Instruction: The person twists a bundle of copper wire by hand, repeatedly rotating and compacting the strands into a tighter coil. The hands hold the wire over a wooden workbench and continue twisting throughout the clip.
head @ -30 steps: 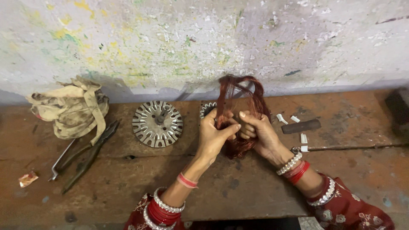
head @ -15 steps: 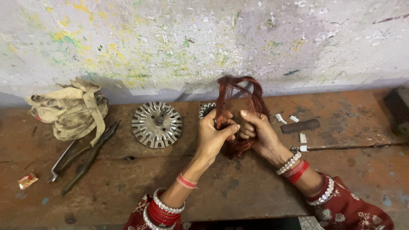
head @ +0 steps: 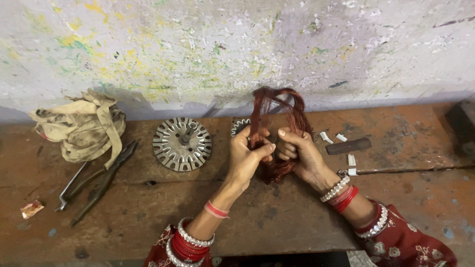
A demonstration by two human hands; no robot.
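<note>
Both my hands hold a looped bundle of reddish copper wire point(head: 281, 106) upright above a worn wooden bench point(head: 148, 217). My left hand point(head: 247, 155) pinches the strands on the bundle's left side. My right hand point(head: 299, 153) grips the same bundle from the right, its fingers curled around the lower part. The loop's top rises above both hands against the wall; its lower end point(head: 274, 170) hangs below them. A second metal toothed ring point(head: 240, 126) is partly hidden behind my left hand.
A round slotted metal stator core point(head: 182, 143) lies left of my hands. Pliers point(head: 99, 180) and a bundled dirty cloth point(head: 81, 128) sit at the far left. A small dark bar point(head: 349, 146) and white slips point(head: 341, 137) lie to the right. A paint-spattered wall point(head: 237, 49) stands behind.
</note>
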